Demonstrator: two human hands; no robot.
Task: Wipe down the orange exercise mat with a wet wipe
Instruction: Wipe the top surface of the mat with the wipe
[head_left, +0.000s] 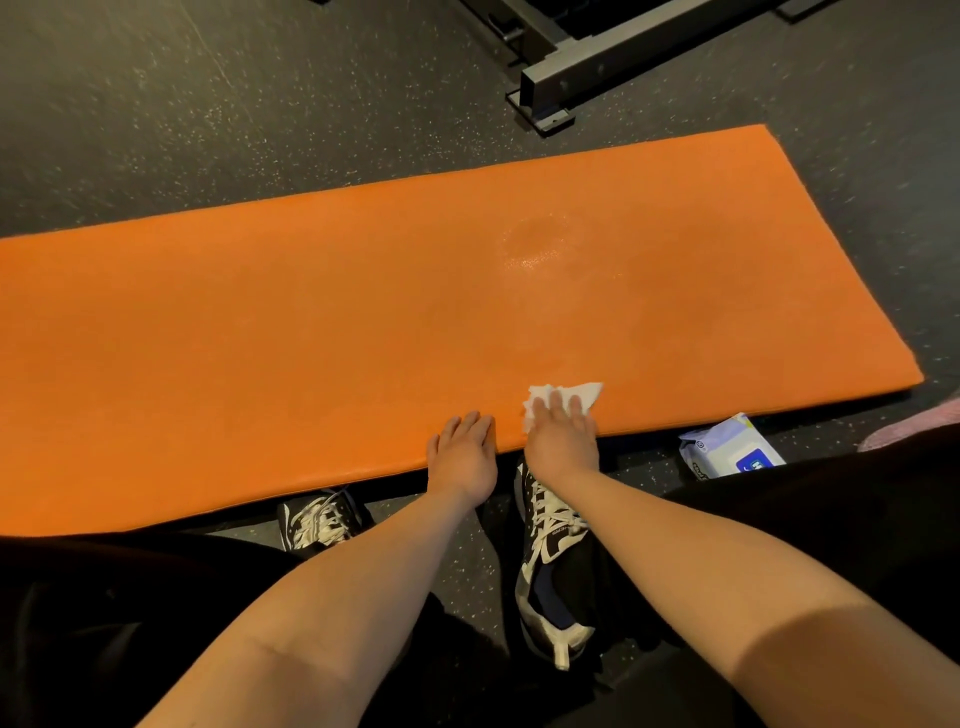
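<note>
Orange mat: one. One white wipe under right hand; left hand flat alongside; all fingers straight.

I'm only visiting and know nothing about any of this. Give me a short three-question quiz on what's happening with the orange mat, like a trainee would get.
1. Multiple choice: which hand presses the wet wipe onto the orange mat? A) left hand B) right hand C) both
2. True or false: the pack of wipes lies on the mat.
3. Fill in: the left hand rests flat on the mat's ___ edge, the one closest to the person.

Key: 1 B. 2 False; it lies on the floor beside the mat's near edge. 3 near.
</note>
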